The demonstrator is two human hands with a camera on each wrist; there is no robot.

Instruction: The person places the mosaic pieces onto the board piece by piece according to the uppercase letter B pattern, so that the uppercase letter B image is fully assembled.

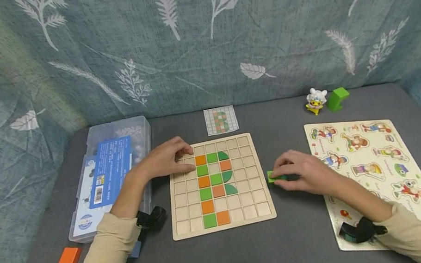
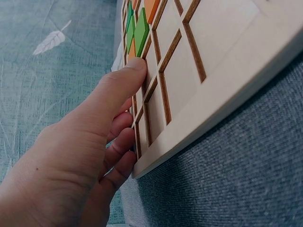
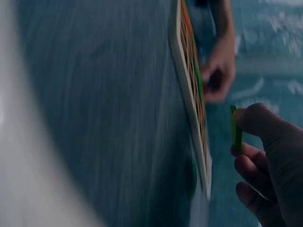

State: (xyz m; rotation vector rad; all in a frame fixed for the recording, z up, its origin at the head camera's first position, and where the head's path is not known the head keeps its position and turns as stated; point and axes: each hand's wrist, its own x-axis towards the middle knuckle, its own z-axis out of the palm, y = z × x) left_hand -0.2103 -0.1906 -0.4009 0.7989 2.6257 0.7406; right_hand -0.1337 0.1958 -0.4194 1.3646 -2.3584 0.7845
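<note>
My right hand [image 1: 307, 174] pinches a small flat green wooden tile [image 1: 274, 176] by its thin edges, thumb on top and fingertips beneath, just off the right rim of the pale wooden grid board [image 1: 188, 199]. I judge it light, rigid and smooth, so an edge grip suits it. My left hand [image 1: 166, 158] rests on the board's near-left cells, fingers loosely curled, steadying it.

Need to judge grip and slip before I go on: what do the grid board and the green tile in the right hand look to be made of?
Grid board: pale, unvarnished-looking wood, probably plywood; faint grain and brown-edged cell cuts show in the left wrist view. Green tile, pinched in the right hand: thin, flat and matte green, likely painted wood, though blur leaves plastic possible.
</note>
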